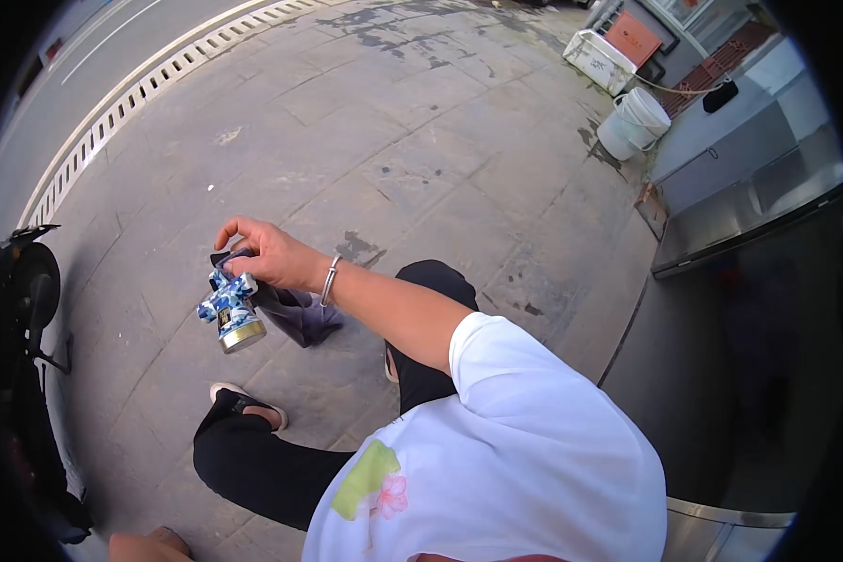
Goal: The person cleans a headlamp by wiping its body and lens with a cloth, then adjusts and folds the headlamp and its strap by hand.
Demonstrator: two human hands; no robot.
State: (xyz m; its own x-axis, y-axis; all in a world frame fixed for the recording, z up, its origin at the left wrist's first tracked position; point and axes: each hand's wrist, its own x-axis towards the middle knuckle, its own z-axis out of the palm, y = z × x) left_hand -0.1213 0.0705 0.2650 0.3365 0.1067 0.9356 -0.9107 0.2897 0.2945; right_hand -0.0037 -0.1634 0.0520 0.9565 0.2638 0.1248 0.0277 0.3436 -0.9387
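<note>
My right hand [270, 255], wearing a silver bangle [330, 281], reaches out over the pavement. Its thumb and fingers are closed on a dark strap, with the index finger partly raised. Below them hangs a blue-and-white camouflage headlamp [227, 307] with a gold-rimmed round end. Dark grey-purple cloth [302, 317] hangs behind the headlamp, just under my wrist; whether my fingers also grip it is hidden. At the bottom left edge, bare skin shows, apparently part of my left hand [145, 548]; its fingers cannot be made out.
Paving slabs [365, 169] spread around my feet. A dark motorbike or scooter [33, 309] stands at the left. Beyond it runs a slotted drain [131, 103] along the road. A white bucket [632, 124] and white crate [598, 61] stand upper right, near a metal cabinet [749, 206].
</note>
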